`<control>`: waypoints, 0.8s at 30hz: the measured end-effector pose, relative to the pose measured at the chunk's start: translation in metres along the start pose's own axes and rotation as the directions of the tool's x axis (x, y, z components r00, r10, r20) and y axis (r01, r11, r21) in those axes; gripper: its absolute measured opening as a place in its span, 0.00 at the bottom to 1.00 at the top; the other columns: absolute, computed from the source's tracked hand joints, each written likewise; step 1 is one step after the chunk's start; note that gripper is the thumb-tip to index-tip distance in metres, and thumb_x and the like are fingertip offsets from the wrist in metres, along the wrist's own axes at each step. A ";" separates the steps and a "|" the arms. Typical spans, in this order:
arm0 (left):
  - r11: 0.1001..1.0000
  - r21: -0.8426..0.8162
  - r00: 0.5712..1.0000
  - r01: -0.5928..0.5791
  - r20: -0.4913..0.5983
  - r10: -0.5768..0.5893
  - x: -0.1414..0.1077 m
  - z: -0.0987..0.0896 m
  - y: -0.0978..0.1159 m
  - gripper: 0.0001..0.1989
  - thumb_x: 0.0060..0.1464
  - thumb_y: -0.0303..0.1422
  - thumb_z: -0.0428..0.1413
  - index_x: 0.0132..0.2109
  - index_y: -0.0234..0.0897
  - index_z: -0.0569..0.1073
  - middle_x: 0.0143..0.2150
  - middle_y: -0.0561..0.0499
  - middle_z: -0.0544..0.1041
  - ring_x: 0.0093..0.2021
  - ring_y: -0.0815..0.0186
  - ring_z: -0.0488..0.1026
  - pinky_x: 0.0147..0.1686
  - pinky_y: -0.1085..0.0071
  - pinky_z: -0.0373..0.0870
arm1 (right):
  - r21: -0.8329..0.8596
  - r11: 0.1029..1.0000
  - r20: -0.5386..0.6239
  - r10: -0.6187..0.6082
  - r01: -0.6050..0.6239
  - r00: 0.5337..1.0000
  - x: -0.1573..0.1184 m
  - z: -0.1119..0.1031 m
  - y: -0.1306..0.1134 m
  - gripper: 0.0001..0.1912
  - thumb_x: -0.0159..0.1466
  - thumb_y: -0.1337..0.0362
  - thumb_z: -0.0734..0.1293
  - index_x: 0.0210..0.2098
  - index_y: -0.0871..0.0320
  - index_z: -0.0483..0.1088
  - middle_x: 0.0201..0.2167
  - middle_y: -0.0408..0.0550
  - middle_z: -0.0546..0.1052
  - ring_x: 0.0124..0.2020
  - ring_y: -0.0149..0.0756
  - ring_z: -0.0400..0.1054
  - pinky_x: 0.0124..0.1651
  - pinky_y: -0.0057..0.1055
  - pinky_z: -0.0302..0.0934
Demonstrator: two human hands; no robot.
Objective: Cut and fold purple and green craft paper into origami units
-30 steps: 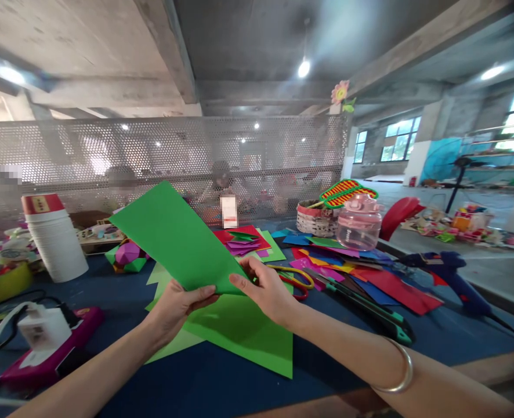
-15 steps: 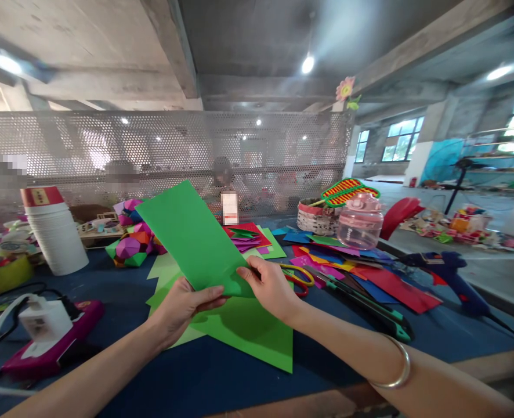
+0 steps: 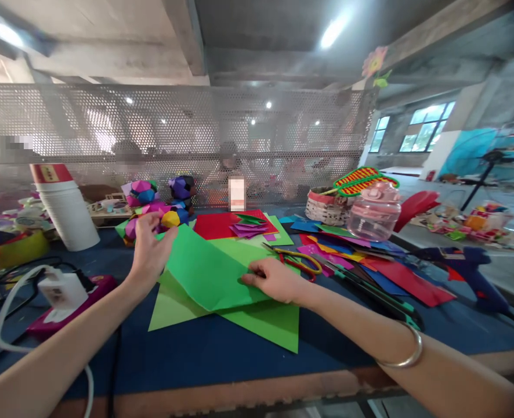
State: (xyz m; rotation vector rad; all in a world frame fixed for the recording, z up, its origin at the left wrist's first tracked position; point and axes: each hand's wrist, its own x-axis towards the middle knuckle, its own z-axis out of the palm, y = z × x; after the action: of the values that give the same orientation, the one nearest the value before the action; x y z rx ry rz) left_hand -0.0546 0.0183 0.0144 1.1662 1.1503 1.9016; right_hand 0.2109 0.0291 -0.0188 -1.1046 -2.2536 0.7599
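Note:
A green sheet of paper is curved, its near part lowered over other sheets. My right hand pinches its right end between thumb and fingers. At the sheet's upper left corner is my left hand, fingers and thumb apart; whether the thumb touches the edge I cannot tell. Beneath lie lighter green sheets on the blue tabletop. Scissors with yellow and red handles rest just beyond my right hand. Behind the green paper are a red sheet and small folded purple pieces.
At left stand stacked paper cups and a purple power strip with cables. To the right are a utility knife, coloured paper, a pink bottle, a basket and a blue glue gun. A perforated screen rises behind.
The green sheet has come down from a raised tilt and now bends over the pile. My left hand has left its lower edge and moved up and left to the far corner.

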 end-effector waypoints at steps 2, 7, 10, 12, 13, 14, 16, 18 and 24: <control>0.837 0.321 0.894 -0.443 0.082 0.441 -0.008 -0.001 0.006 0.26 0.47 0.26 0.68 0.54 0.39 0.72 0.64 0.47 0.67 0.69 0.51 0.57 0.66 0.63 0.55 | -0.066 0.998 0.010 -0.021 0.021 1.000 -0.002 0.000 0.000 0.21 0.60 0.60 0.68 0.17 0.55 0.55 0.14 0.37 0.56 0.19 0.28 0.49 0.25 0.31 0.38; 0.619 0.303 0.601 -0.725 0.718 0.352 -0.049 0.011 0.010 0.11 0.51 0.27 0.64 0.42 0.46 0.82 0.54 0.46 0.78 0.60 0.48 0.69 0.67 0.52 0.50 | -0.178 0.982 -0.015 -0.066 0.063 0.998 -0.006 0.004 0.000 0.21 0.60 0.62 0.69 0.17 0.56 0.55 0.15 0.36 0.56 0.20 0.28 0.48 0.27 0.31 0.38; 0.691 0.216 0.476 -0.689 0.855 0.207 -0.065 0.017 0.006 0.11 0.58 0.28 0.59 0.43 0.47 0.83 0.51 0.45 0.80 0.56 0.50 0.71 0.63 0.56 0.57 | -0.287 0.957 -0.007 -0.045 0.041 0.999 -0.008 0.007 -0.002 0.20 0.62 0.62 0.69 0.19 0.56 0.57 0.16 0.37 0.58 0.22 0.29 0.48 0.28 0.31 0.39; 0.683 0.190 0.394 -0.705 0.906 0.154 -0.068 0.019 0.000 0.12 0.63 0.29 0.54 0.45 0.45 0.82 0.48 0.43 0.80 0.52 0.52 0.73 0.57 0.60 0.63 | -0.349 0.935 0.012 -0.054 0.055 0.998 -0.010 0.007 -0.005 0.17 0.64 0.62 0.67 0.22 0.56 0.61 0.18 0.39 0.62 0.23 0.31 0.51 0.28 0.31 0.39; 0.676 0.185 0.359 -0.713 0.925 0.126 -0.068 0.020 -0.003 0.12 0.64 0.30 0.52 0.46 0.44 0.81 0.46 0.42 0.79 0.50 0.54 0.74 0.53 0.62 0.66 | -0.372 0.926 0.018 -0.063 0.065 0.998 -0.011 0.007 -0.006 0.15 0.65 0.62 0.66 0.23 0.56 0.62 0.19 0.41 0.64 0.24 0.31 0.54 0.29 0.31 0.40; 0.674 0.185 0.336 -0.715 0.937 0.099 -0.068 0.021 -0.007 0.13 0.66 0.30 0.51 0.46 0.42 0.81 0.45 0.42 0.79 0.48 0.55 0.74 0.50 0.64 0.67 | -0.391 0.917 0.024 -0.072 0.075 0.997 -0.013 0.007 -0.008 0.13 0.65 0.63 0.66 0.24 0.55 0.64 0.21 0.42 0.67 0.25 0.32 0.57 0.29 0.31 0.40; 0.691 0.193 0.311 -0.697 0.949 0.049 -0.065 0.023 -0.014 0.12 0.67 0.31 0.50 0.44 0.41 0.79 0.43 0.43 0.77 0.46 0.58 0.74 0.47 0.67 0.68 | -0.425 0.901 0.037 -0.079 0.087 0.996 -0.015 0.006 -0.011 0.10 0.66 0.64 0.65 0.27 0.55 0.67 0.24 0.44 0.72 0.28 0.35 0.63 0.30 0.31 0.42; 0.725 0.194 0.307 -0.661 0.951 0.025 -0.061 0.024 -0.019 0.11 0.66 0.31 0.51 0.43 0.40 0.78 0.43 0.44 0.77 0.45 0.59 0.74 0.46 0.69 0.69 | -0.469 0.879 0.052 -0.071 0.087 0.996 -0.017 0.005 -0.014 0.08 0.67 0.64 0.64 0.30 0.55 0.69 0.28 0.46 0.75 0.31 0.37 0.67 0.31 0.32 0.43; 0.780 0.152 0.283 -0.607 0.959 0.033 -0.056 0.024 -0.023 0.08 0.65 0.30 0.52 0.42 0.40 0.77 0.45 0.44 0.76 0.46 0.59 0.74 0.49 0.68 0.68 | -0.629 0.777 0.042 0.001 0.026 0.999 -0.022 0.003 -0.022 0.08 0.70 0.59 0.64 0.40 0.57 0.69 0.42 0.51 0.78 0.38 0.42 0.73 0.30 0.33 0.46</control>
State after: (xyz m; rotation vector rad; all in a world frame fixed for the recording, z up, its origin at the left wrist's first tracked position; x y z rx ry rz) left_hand -0.0078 -0.0096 -0.0209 2.5244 0.6868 0.7013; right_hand 0.2088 -0.0009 -0.0109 -1.3610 -2.6270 -0.0198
